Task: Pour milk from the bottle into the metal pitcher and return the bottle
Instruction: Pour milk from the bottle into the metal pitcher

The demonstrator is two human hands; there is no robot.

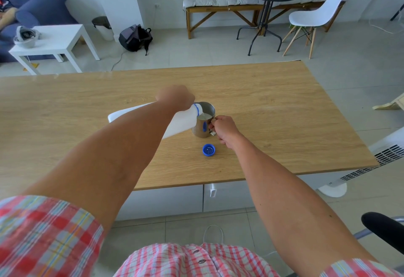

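A white plastic milk bottle [140, 113] is held tipped by the left hand [176, 97], fingers wrapped round it, neck over the metal pitcher [203, 121] on the wooden table [273, 110], whose handle is pinched by the right hand [225, 128], a blue round cap [208, 150] lying just beside.

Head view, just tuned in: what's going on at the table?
The person is pouring. The left hand tips the white milk bottle so its open neck sits over the metal pitcher, and milk shows inside. The right hand holds the pitcher's handle, keeping it on the wooden table. The blue cap lies on the table, just in front of the pitcher.
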